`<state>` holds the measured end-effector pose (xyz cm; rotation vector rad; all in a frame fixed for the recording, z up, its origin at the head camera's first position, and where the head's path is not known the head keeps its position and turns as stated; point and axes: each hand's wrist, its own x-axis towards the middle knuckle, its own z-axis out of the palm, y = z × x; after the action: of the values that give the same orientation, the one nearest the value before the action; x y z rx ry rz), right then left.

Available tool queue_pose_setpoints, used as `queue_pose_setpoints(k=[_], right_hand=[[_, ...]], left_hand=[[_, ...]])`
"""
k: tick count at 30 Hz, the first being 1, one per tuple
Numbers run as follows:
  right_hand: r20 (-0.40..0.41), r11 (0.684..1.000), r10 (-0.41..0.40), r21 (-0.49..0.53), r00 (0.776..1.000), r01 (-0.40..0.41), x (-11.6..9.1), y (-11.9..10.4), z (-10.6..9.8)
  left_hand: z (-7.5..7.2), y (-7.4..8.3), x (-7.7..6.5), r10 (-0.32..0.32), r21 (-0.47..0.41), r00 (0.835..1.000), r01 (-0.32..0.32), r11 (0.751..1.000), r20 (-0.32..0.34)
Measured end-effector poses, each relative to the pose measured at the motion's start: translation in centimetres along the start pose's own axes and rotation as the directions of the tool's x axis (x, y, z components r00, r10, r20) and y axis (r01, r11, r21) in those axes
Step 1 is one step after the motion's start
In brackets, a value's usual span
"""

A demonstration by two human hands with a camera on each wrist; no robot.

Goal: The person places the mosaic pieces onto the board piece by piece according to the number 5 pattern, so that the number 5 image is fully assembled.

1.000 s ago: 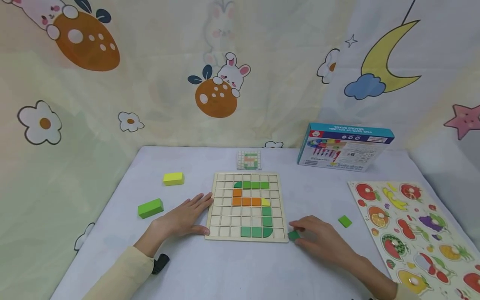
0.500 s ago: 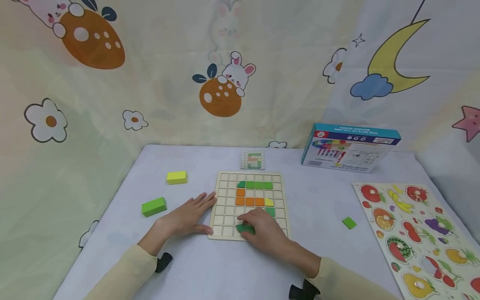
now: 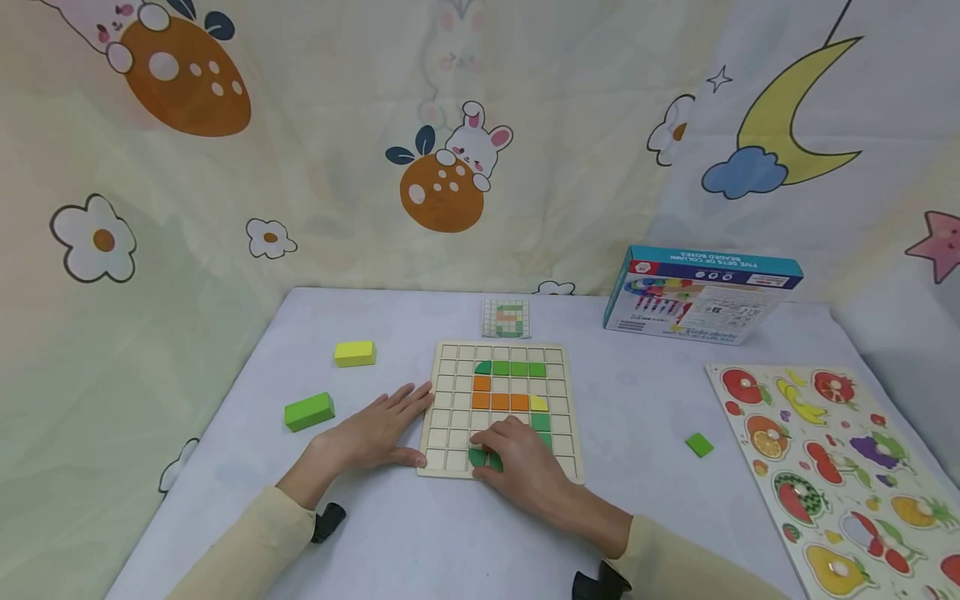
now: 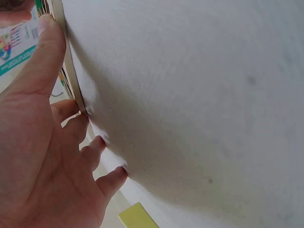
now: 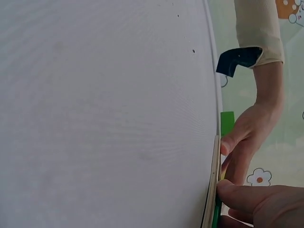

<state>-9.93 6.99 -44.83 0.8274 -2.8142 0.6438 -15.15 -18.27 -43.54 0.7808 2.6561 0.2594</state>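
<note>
A square wooden grid board [image 3: 447,437] lies on the table with green, orange and yellow tiles set in its cells. My left hand [image 3: 369,436] rests at its left edge, fingers spread; in the left wrist view the thumb [image 4: 47,54] touches the board's side. Over the lower part of the board, my right hand [image 3: 529,468] has thumb and index finger around a dark green tile with a rounded corner [image 3: 476,457], at the left end of the bottom green row. The right hand covers part of that row. Fingertip contact with the tile is partly hidden.
A small pattern card [image 3: 506,319] lies behind the board. On the left are a yellow block [image 3: 355,354] and a green block [image 3: 309,412]. To the right lie a loose green tile [image 3: 699,445] and a fruit puzzle board [image 3: 806,467]; a box [image 3: 701,296] stands behind.
My right hand has carried the dark green tile from beside the board's right edge to the bottom row's left end, where it now sits slightly farther left. The left hand stays at the board's edge.
</note>
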Motion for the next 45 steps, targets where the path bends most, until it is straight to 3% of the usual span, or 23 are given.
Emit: queue_pose_setpoints(k=[11, 17, 21, 25, 33, 40, 45], right_hand=[[0.026, 1.0, -0.014, 0.021, 1.0, 0.013, -0.1, 0.3, -0.6], [0.061, 0.993, 0.054, 0.1, 0.997, -0.06, -0.9, 1.2, -2.0], [0.057, 0.978, 0.117, 0.167, 0.992, -0.125, -2.1, 3.7, -4.3], [0.04, 0.968, 0.192, 0.156, 0.98, -0.196, -4.1, 7.6, -6.9], [0.046, 0.926, 0.375, 0.017, 0.926, -0.376, -9.9, 15.3, -11.2], [0.026, 0.893, 0.451, -0.01, 0.892, -0.451, -12.7, 18.4, -11.2], [-0.019, 0.89, 0.455, -0.001, 0.89, -0.455, -12.8, 18.8, -10.6]], left_hand=[[-0.3, 0.3, 0.0, -0.003, -0.002, 1.0, 0.003, 1.0, 0.009], [0.1, 0.3, 0.1, -0.007, -0.003, 1.0, 0.007, 1.0, 0.013], [0.1, 0.3, 0.1, 0.001, -0.01, 1.0, -0.001, 1.0, 0.008], [0.1, 0.3, 0.0, 0.001, -0.003, 1.0, -0.001, 1.0, 0.006], [0.0, 0.0, 0.0, 0.0, 0.007, 1.0, 0.0, 1.0, 0.009], [0.0, -0.2, -0.1, 0.008, 0.003, 1.0, -0.008, 1.0, 0.009], [0.0, 0.0, 0.0, 0.014, -0.02, 1.0, -0.014, 1.0, 0.008]])
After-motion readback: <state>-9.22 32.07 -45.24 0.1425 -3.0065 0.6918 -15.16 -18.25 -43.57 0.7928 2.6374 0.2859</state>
